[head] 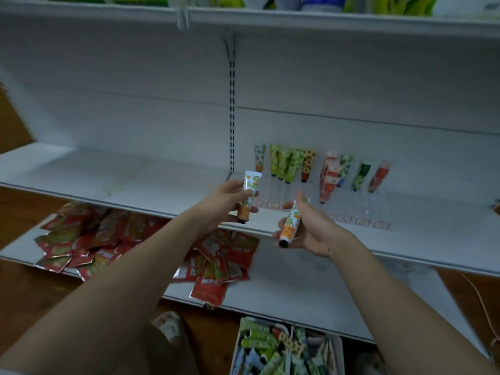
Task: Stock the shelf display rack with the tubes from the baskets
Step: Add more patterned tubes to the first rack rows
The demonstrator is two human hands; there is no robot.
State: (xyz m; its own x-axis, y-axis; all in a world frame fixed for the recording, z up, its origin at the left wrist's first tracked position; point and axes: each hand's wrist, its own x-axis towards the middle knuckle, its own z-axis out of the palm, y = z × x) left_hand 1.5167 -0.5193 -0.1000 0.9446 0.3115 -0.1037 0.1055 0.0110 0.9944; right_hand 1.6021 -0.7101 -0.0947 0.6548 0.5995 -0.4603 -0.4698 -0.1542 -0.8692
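Note:
My left hand [230, 200] grips an orange-and-white tube [249, 194], cap down, in front of the middle shelf [135, 182]. My right hand [311, 228] holds a second orange tube [290, 226], also cap down, just right of it. Behind both hands a clear display rack [349, 209] stands on the shelf. In it are several upright tubes: one orange [259, 158], green ones [285, 163], a sunflower one [308, 165], and red, blue and green ones [351, 174] to the right. Two white baskets [286, 347] of mixed tubes sit on the floor at the bottom.
Red sachets [89, 236] lie heaped on the lower shelf [311, 288], left and centre. An upper shelf [243, 20] carries green and blue packs. A sandalled foot [169, 327] stands on the wooden floor beside the baskets. An orange cable [484, 307] hangs at right.

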